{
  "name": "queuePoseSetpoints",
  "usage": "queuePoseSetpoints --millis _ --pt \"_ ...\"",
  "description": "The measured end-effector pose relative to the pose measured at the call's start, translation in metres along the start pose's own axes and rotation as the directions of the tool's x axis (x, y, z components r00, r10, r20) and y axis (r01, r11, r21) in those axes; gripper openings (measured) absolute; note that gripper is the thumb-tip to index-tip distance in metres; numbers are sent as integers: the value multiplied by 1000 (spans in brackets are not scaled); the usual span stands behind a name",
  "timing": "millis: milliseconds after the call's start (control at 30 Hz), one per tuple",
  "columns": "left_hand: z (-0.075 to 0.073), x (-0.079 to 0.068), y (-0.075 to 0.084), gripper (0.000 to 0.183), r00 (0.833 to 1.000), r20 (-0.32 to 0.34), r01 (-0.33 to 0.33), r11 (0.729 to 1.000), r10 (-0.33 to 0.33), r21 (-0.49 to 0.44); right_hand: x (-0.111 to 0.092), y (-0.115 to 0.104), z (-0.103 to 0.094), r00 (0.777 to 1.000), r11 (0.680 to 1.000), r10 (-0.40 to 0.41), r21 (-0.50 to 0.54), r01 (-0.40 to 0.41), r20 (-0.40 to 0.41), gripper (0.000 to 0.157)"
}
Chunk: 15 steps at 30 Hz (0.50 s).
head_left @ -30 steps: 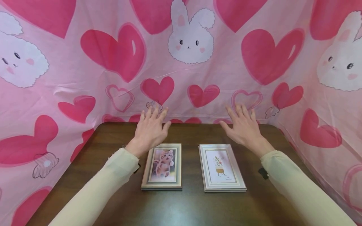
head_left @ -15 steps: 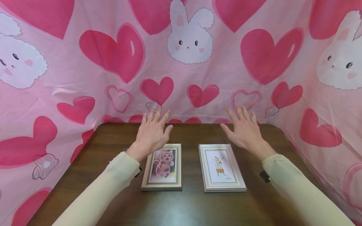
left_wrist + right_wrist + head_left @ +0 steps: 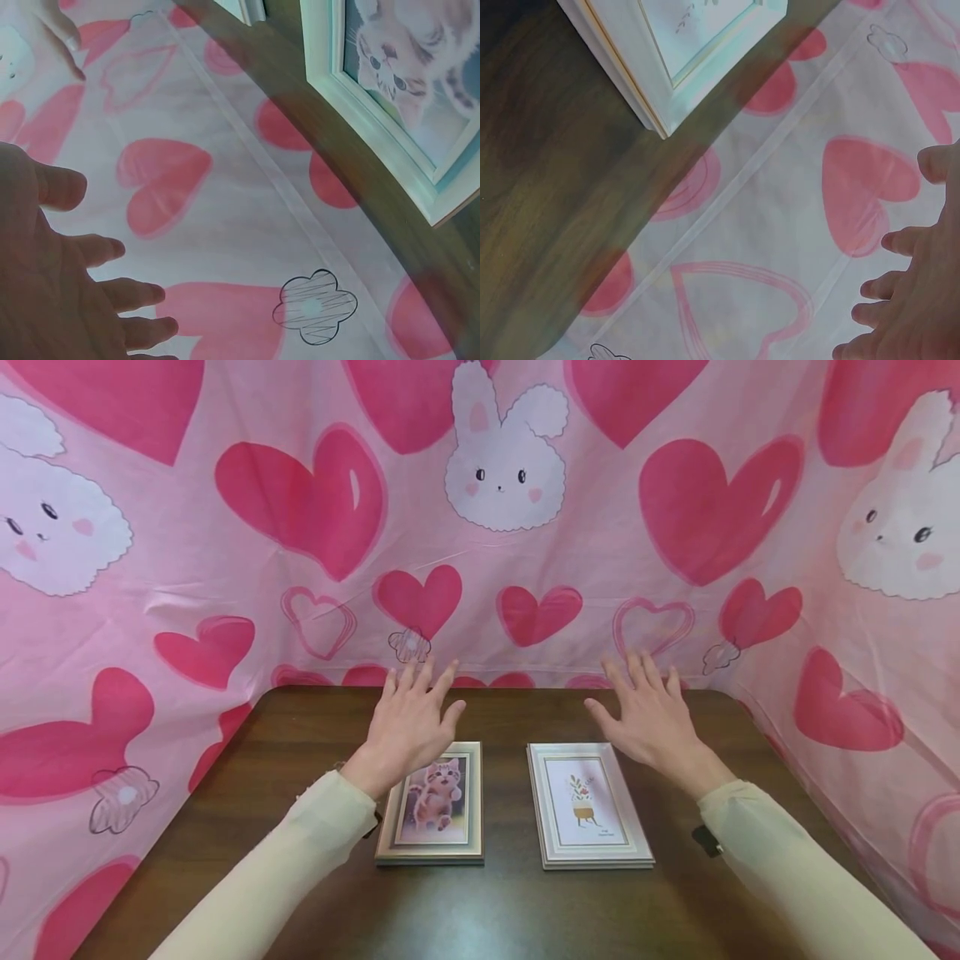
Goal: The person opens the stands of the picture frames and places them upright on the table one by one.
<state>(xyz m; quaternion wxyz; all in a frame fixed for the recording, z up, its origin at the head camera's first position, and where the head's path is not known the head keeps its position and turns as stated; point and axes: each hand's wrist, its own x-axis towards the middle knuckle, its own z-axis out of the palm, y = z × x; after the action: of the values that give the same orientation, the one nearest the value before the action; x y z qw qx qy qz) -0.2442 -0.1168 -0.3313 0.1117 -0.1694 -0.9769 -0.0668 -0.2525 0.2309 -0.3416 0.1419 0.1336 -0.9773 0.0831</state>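
Note:
Two picture frames lie on a dark wooden table. The left one, a gold-and-cream picture frame [image 3: 475, 810], holds a kitten photo; the right one, a white picture frame [image 3: 551, 818], shows a plant in a pot. Above the far part of the kitten frame hovers my left hand [image 3: 408, 727], fingers spread, covering its upper left corner in the head view. My right hand [image 3: 656, 727] hangs in the air beyond the white frame's upper right corner, fingers also spread. Neither hand holds anything. In the left wrist view the kitten frame [image 3: 375, 120] sits apart from the fingers.
The table [image 3: 510, 910] has rounded far corners. A pink cloth [image 3: 330, 618] printed with hearts and rabbits hangs behind it and on both sides. Dark straps show at the wrists under pale sleeves [image 3: 262, 860].
My left hand has drifted slightly right and toward me. The right hand has come back a little toward me too. Both picture frames stay where they were.

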Motion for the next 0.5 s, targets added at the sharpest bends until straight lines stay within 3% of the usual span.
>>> queuePoseSetpoints --millis 500 --pt "7 -2 9 68 1000 3 -6 1000 6 -8 -12 1 6 999 1000 -30 -2 30 -23 77"
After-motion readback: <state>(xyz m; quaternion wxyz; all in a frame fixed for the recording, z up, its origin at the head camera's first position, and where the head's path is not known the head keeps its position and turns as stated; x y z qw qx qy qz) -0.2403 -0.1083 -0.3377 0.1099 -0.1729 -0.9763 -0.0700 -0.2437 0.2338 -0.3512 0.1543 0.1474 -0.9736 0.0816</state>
